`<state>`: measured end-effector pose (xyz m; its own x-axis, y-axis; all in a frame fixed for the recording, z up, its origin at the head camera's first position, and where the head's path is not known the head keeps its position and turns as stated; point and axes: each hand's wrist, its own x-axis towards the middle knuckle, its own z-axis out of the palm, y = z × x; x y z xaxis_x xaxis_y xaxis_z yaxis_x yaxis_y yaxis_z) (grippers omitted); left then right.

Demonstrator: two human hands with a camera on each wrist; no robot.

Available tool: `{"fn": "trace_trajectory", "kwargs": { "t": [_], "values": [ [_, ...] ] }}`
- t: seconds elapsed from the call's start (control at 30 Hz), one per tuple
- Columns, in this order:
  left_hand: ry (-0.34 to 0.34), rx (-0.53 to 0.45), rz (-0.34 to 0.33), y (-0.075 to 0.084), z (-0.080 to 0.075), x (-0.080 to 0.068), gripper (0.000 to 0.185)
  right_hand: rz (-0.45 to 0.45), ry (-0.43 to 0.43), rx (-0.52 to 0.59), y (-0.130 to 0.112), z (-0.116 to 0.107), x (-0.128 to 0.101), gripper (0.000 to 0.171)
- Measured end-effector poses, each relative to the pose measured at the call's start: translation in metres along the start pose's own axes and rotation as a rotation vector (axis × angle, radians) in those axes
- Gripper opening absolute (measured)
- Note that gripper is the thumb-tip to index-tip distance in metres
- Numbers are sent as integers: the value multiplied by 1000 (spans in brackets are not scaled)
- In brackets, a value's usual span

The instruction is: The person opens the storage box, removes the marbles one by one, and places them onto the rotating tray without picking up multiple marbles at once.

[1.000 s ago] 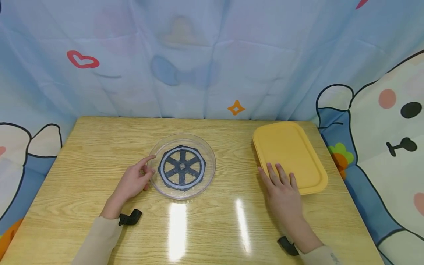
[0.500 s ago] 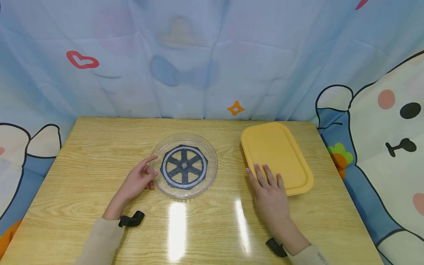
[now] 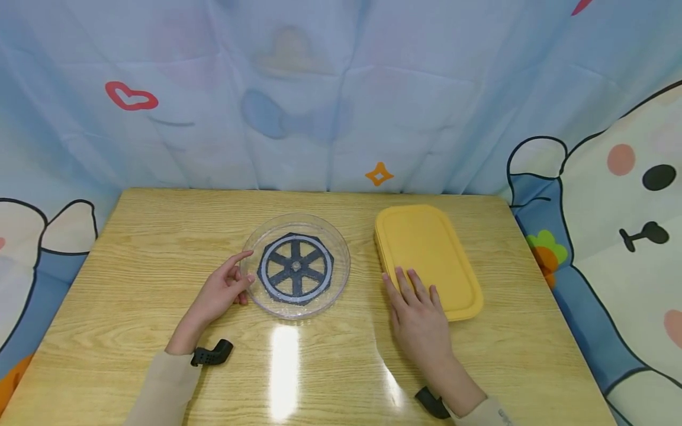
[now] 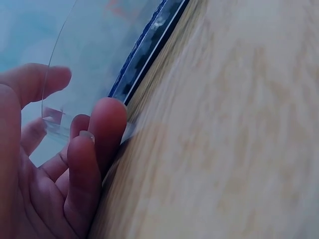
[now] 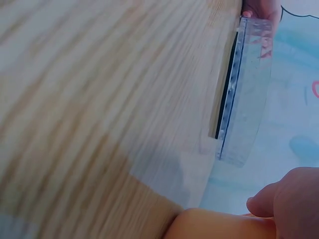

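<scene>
A clear round tray (image 3: pixel 293 313) with a dark six-spoked wheel and a pale ring at its bottom stands left of centre. At its left rim, my left hand (image 3: pixel 221 291) grips the wall between thumb and fingers; the left wrist view has the index fingertip (image 4: pixel 61 78) seen at the clear wall (image 4: pixel 94 45). A yellow box (image 3: pixel 421 236) with a rounded lid lies to the right. My right hand (image 3: pixel 421 325) rests on the near left part of its lid, fingers straight and spread. In the right wrist view only the box's rounded corner (image 5: pixel 219 224) shows.
Both things stand on a wooden table (image 3: pixel 330 378). A light blue curtain (image 3: pixel 298 106) with printed figures hangs along the far edge and down both sides. Black wrist cameras sit on the left wrist (image 3: pixel 213 354) and right wrist (image 3: pixel 433 403).
The yellow box has moved left across the table and slightly nearer, with my right hand on it. The tray and left hand shifted slightly right at first, then stayed.
</scene>
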<state>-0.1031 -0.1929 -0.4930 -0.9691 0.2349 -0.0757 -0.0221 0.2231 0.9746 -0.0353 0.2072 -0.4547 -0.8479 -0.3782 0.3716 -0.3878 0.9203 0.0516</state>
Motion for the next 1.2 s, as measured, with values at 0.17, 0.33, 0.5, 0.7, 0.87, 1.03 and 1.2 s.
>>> {"fn": "trace_trajectory", "kwargs": {
  "t": [0.17,0.33,0.5,0.7,0.87,1.03,1.2],
  "values": [
    [4,-4,-1,-1,0,-1,59,3,9,20,-3,-2,1,59],
    [-7,-15,-14,0,-1,-1,60,42,0,68,-3,-4,3,55],
    [-2,-14,-13,0,-1,0,59,70,-11,132,-1,-5,4,56],
    [4,-46,-19,0,1,-1,60,78,-8,193,0,-8,3,57],
    [10,-36,-16,-2,2,0,60,88,-10,225,0,-11,3,57],
    [16,-30,-22,-1,2,-1,59,96,11,265,-1,-17,6,51],
    [17,-32,-18,1,2,-2,60,101,87,310,0,-24,10,47]
  ]
}}
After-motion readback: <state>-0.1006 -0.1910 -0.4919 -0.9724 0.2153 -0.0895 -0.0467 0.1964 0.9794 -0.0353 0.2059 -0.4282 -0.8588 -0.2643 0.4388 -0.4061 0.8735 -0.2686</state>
